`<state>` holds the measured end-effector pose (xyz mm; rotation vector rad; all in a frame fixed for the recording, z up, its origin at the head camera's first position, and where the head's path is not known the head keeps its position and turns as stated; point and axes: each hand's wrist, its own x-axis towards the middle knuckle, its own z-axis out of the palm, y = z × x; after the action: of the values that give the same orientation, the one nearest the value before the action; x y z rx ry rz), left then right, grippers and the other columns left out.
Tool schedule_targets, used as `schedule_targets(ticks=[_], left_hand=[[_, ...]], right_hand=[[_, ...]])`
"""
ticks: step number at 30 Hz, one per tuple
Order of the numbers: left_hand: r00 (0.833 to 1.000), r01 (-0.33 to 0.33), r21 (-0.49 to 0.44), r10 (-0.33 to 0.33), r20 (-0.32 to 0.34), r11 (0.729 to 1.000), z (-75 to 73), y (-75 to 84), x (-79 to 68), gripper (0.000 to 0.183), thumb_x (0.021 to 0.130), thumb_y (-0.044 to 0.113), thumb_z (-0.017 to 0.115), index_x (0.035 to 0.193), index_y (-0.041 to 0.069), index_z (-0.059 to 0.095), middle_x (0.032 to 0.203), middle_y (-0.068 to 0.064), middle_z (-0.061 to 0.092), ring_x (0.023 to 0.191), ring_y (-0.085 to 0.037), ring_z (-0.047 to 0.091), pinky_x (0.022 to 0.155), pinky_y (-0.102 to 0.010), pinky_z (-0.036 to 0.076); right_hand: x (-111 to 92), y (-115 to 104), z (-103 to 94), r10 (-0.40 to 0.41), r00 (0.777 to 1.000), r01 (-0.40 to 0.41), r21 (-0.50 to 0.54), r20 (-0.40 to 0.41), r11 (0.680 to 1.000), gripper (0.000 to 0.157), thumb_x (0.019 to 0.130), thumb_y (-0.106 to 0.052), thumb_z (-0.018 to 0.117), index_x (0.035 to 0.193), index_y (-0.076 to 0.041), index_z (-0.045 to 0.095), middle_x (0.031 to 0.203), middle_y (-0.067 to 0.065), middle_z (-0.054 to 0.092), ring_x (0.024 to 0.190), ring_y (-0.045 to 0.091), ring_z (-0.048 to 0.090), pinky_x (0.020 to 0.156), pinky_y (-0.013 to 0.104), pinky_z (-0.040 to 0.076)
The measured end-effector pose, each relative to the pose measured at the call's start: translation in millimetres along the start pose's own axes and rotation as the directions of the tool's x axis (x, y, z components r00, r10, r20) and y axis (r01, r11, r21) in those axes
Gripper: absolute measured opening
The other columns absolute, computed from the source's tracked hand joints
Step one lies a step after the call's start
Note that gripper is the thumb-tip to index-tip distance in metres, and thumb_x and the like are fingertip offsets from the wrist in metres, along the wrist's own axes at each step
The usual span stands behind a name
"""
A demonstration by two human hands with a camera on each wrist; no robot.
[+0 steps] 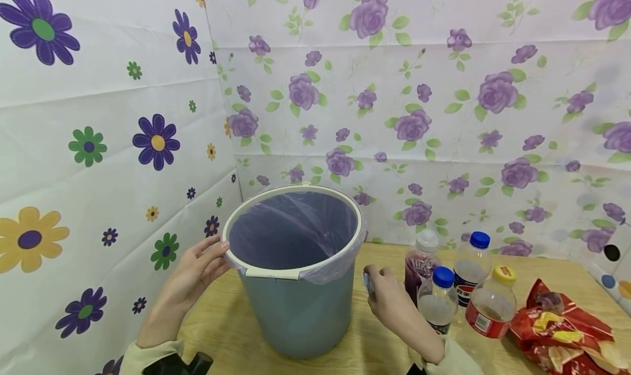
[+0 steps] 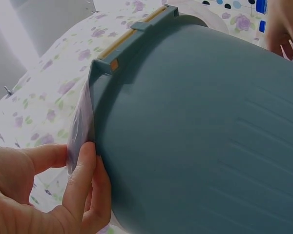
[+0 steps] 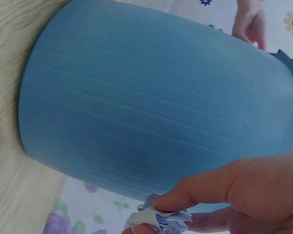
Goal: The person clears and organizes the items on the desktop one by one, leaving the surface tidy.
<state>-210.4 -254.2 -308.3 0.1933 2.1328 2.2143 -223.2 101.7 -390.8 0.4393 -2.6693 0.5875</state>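
A blue-grey trash can with a cream rim stands upright on the wooden table. A thin translucent trash bag lines it and folds over the rim. At the rim's left side my left hand pinches the edge; in the left wrist view the thumb lies on the bag side and the fingers against the outer wall. To the right of the can, below rim height, my right hand holds a crumpled piece of paper, white and bluish, between thumb and fingers.
Right of my right hand stand several plastic bottles: one with purple drink, two with blue caps, and one with a yellow cap. A red snack bag lies at the far right. Flowered cloth walls enclose the back and left.
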Motion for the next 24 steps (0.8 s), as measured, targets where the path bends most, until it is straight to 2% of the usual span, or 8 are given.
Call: schedule_targets(ticks=[11,18,24], left_hand=[[1.000,0.003,0.002,-0.003,-0.005,1.000,-1.0,-0.8,0.2,0.075,0.093,0.023,0.053,0.145,-0.002,0.005,0.114,0.002,0.058,0.100,-0.006,0.062,0.085,-0.018,0.051],[1.000,0.004,-0.001,-0.004,-0.004,1.000,-1.0,-1.2,0.7,0.075,0.093,0.023,0.053,0.145,-0.002,0.004,0.113,0.003,0.059,0.100,-0.006,0.062,0.085,-0.018,0.051],[1.000,-0.001,-0.004,0.001,0.000,1.000,-1.2,-1.5,0.9,0.074,0.093,0.022,0.052,0.145,-0.002,0.005,0.113,0.003,0.058,0.101,-0.006,0.062,0.085,-0.018,0.051]], right_hand=[[4,-11,-20.8,-0.016,1.000,0.016,-0.014,0.008,1.000,0.041,0.072,0.002,0.064,0.112,-0.006,0.057,0.088,0.017,0.060,0.068,0.024,0.059,0.049,0.034,0.047],[6,-18,-39.5,0.039,0.999,-0.038,-0.020,0.033,0.999,0.041,0.078,-0.003,0.061,0.118,-0.014,0.057,0.102,0.016,0.061,0.065,0.024,0.060,0.043,0.028,0.044],[8,-25,-59.3,0.005,1.000,-0.005,-0.012,0.006,1.000,0.043,0.081,-0.004,0.060,0.122,-0.014,0.055,0.109,0.017,0.060,0.059,0.018,0.057,0.043,0.025,0.043]])
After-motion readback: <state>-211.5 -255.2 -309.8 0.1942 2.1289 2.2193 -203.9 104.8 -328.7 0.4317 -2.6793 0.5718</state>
